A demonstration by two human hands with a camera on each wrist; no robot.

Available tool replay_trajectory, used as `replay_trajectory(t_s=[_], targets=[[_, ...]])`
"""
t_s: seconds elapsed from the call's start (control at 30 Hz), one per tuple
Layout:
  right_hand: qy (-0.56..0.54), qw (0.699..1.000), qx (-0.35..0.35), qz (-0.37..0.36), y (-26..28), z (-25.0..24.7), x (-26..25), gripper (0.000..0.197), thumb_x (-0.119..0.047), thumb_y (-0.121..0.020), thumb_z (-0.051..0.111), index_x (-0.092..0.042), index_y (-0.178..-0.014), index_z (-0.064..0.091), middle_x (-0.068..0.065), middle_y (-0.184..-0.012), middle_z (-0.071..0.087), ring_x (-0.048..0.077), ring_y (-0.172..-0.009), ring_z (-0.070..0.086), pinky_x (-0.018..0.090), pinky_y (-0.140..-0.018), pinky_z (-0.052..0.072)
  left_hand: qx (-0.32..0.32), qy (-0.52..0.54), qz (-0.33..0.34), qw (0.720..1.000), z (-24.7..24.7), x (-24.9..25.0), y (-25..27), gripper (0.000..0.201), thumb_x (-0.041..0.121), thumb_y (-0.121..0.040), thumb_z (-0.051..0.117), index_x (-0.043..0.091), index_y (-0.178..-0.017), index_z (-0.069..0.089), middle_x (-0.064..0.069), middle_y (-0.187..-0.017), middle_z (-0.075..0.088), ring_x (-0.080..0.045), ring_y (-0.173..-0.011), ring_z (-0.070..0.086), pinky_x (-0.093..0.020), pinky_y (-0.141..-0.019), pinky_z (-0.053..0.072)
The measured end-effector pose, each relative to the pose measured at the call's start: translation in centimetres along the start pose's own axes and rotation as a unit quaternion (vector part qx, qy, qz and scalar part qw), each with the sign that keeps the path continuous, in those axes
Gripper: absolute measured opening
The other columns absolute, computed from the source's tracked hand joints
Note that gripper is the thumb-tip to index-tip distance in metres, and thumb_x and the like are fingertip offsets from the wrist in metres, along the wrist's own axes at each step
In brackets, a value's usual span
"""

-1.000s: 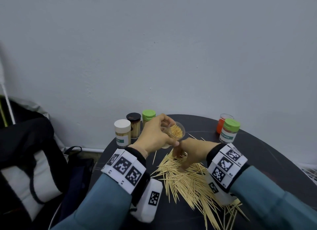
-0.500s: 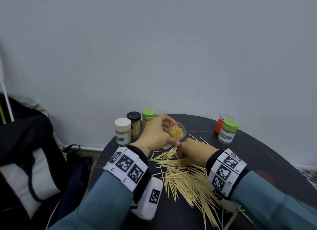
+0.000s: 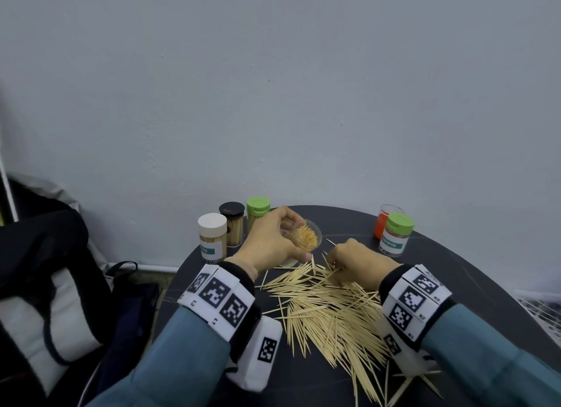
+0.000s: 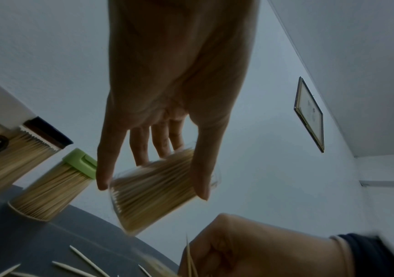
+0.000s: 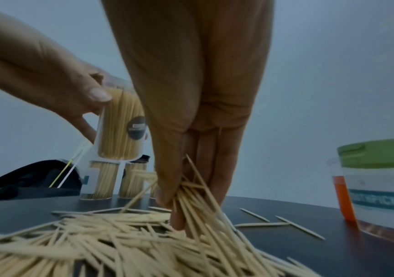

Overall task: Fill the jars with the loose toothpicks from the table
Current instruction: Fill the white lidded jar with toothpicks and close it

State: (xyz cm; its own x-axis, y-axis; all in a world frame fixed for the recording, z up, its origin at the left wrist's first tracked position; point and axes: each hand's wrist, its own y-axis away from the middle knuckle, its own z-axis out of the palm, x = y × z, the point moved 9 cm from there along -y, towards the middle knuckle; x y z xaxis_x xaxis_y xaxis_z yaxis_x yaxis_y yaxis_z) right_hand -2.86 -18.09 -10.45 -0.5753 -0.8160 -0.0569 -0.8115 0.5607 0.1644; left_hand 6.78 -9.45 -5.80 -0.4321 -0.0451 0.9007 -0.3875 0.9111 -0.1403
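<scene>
Grey wall rises behind a round dark worktop [image 3: 455, 279]. At its far left edge stand three lidded jars full of toothpicks: white jar [image 3: 212, 237], black jar [image 3: 232, 223], green jar [image 3: 257, 212]. Near the far right edge a second green-lidded jar [image 3: 396, 235], labelled "TOOTHPICK", stands just in front of an orange jar [image 3: 383, 224]. The left hand [image 3: 270, 242] grips an open jar [image 3: 306, 239], tilted and lifted off the worktop, packed with toothpicks; its dark round label is too blurred to read. Loose toothpicks [image 3: 328, 312] lie heaped across the middle towards the near edge. The right hand [image 3: 356, 262], fingers [image 5: 167, 189] curled, pinches a bunch from the heap's far end, just beside the open jar. A black bag [image 3: 39, 273] sits off the left edge.
</scene>
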Motion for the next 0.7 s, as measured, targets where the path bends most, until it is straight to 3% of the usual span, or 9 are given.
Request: replay_trajectory(t_s=[0.13, 0.23, 0.3, 0.4, 0.5, 0.6, 0.7], targets=[[-0.056, 0.998, 0.038, 0.012, 0.3, -1.0, 1.3, 0.016, -0.024, -0.092, 0.057, -0.009, -0.085, 0.059, 0.008, -0.099, 0.067, 0.021, -0.085, 0.063, 0.021, -0.065, 0.046, -0.001, 0.004, -0.004, 1.0, 0.0, -0.1, 0.0, 0.054, 0.005, -0.065, 0.083, 0.017, -0.108, 0.054, 0.008, -0.101, 0.056, -0.009, -0.098, 0.052, -0.012, -0.068, 0.042], [-0.192, 0.978, 0.086, 0.005, 1.0, -2.3, 2.4, 0.02, -0.018, -0.092, 0.057, -0.018, -0.073, 0.052, 0.007, -0.089, 0.073, 0.01, -0.073, 0.067, 0.015, -0.058, 0.049, -0.004, 0.006, -0.011, 1.0, 0.1, -0.3, 0.0, 0.053, 0.006, -0.065, 0.083, 0.018, -0.108, 0.054, 0.009, -0.099, 0.055, -0.009, -0.098, 0.053, -0.015, -0.069, 0.042], [-0.303, 0.944, 0.132, 0.003, 1.7, -3.5, 3.0, 0.012, -0.014, -0.092, 0.056, -0.011, -0.081, 0.057, 0.009, -0.086, 0.073, 0.001, -0.065, 0.066, 0.013, -0.058, 0.051, -0.009, 0.011, -0.019, 1.0, 0.4, -0.6, 0.1, 0.052, 0.007, -0.065, 0.084, 0.018, -0.107, 0.054, 0.009, -0.099, 0.054, -0.009, -0.096, 0.053, -0.016, -0.07, 0.042], [-0.461, 0.865, 0.201, -0.004, 2.6, -5.5, 3.6, 0.008, -0.008, -0.092, 0.054, -0.008, -0.084, 0.057, 0.01, -0.08, 0.071, 0.006, -0.064, 0.069, 0.026, -0.069, 0.059, -0.027, 0.012, -0.037, 0.999, 1.0, -1.1, 0.2, 0.051, 0.008, -0.066, 0.083, 0.018, -0.107, 0.055, 0.009, -0.1, 0.053, -0.013, -0.1, 0.053, -0.027, -0.081, 0.045], [-0.549, 0.792, 0.266, -0.035, 3.4, -7.8, 3.5, 0.009, -0.003, -0.092, 0.053, -0.005, -0.084, 0.057, 0.009, -0.076, 0.07, 0.011, -0.065, 0.07, 0.026, -0.065, 0.059, -0.05, 0.006, -0.052, 0.997, 1.7, -1.4, 0.3, 0.05, 0.011, -0.067, 0.083, 0.018, -0.108, 0.054, 0.008, -0.098, 0.053, -0.011, -0.094, 0.053, -0.031, -0.081, 0.047], [-0.582, 0.751, 0.307, -0.061, 4.0, -9.4, 2.7, 0.008, -0.003, -0.092, 0.054, -0.005, -0.085, 0.057, 0.009, -0.076, 0.07, 0.013, -0.069, 0.071, 0.024, -0.064, 0.058, -0.063, 0.001, -0.061, 0.996, 2.2, -1.8, 0.4, 0.051, 0.012, -0.068, 0.082, 0.017, -0.11, 0.054, 0.009, -0.098, 0.053, -0.007, -0.089, 0.052, -0.025, -0.072, 0.047], [-0.583, 0.751, 0.301, -0.075, 3.7, -9.4, 1.4, 0.008, -0.004, -0.092, 0.054, -0.006, -0.086, 0.057, 0.008, -0.077, 0.07, 0.012, -0.069, 0.071, 0.022, -0.064, 0.057, -0.073, -0.011, -0.067, 0.995, 2.5, -1.9, 0.4, 0.052, 0.015, -0.069, 0.082, 0.018, -0.112, 0.054, 0.011, -0.096, 0.054, -0.009, -0.093, 0.052, -0.025, -0.07, 0.045]])
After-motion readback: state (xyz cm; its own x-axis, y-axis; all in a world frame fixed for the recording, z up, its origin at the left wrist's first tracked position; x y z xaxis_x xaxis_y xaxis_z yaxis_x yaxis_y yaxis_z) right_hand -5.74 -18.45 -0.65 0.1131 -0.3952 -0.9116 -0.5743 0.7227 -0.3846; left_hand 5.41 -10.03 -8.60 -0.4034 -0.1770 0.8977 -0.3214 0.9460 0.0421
